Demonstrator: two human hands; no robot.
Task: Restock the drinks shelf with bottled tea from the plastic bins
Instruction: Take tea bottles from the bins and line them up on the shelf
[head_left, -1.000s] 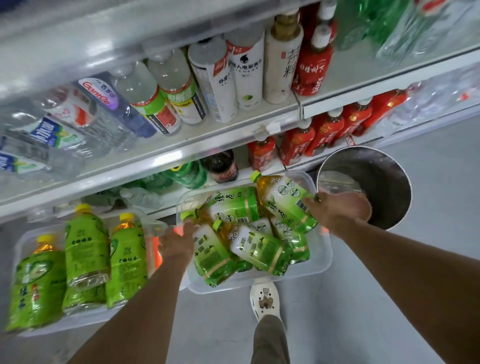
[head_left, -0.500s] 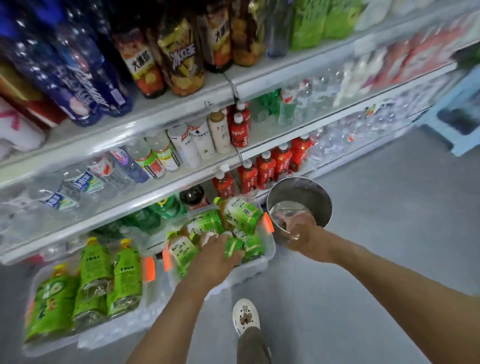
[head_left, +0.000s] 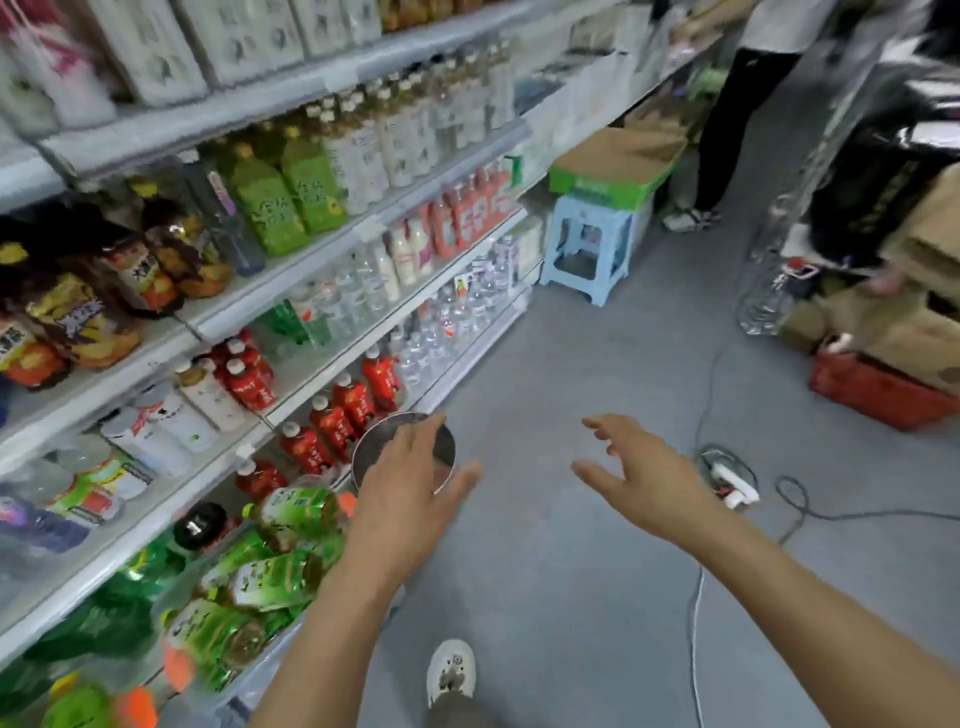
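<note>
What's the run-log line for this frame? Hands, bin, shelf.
left hand: open, empty, above bin | right hand: open, empty, over floor | bin: green tea bottles lying inside | green tea on shelf: upright

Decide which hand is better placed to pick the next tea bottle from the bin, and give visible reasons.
Probably the left hand: open and empty, it is nearest the green tea bottles in the bin. The right hand, also open, is over bare floor, farther away.

Green tea bottles (head_left: 270, 577) seemingly heaped in bin
</note>
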